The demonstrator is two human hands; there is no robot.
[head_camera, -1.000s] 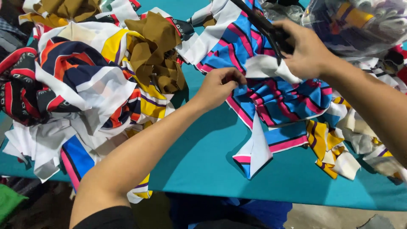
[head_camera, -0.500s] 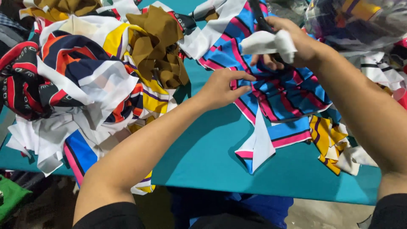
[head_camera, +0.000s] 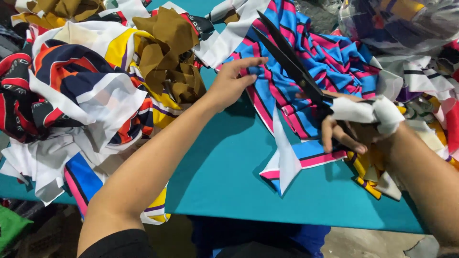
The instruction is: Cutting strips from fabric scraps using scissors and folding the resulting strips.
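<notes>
My right hand (head_camera: 351,129) grips large black scissors (head_camera: 287,59), their handle wrapped in white cloth, blades open and pointing up-left over a blue cloth with pink and white stripes (head_camera: 330,62). My left hand (head_camera: 232,83) lies flat on the left edge of that striped cloth, fingers spread toward the blades. A folded corner of the cloth (head_camera: 284,160) shows its white underside on the teal table (head_camera: 224,167).
A heap of fabric scraps, white, navy, orange, red and yellow (head_camera: 76,100), fills the left side. Brown scraps (head_camera: 169,57) lie beside my left hand. A clear plastic bag of cloth (head_camera: 401,19) sits at the top right, with more striped scraps (head_camera: 420,81) below it.
My right hand has come down from the top edge with the scissors, now lying across the striped cloth with blades open. My left hand has shifted up-left and flattened on the cloth.
</notes>
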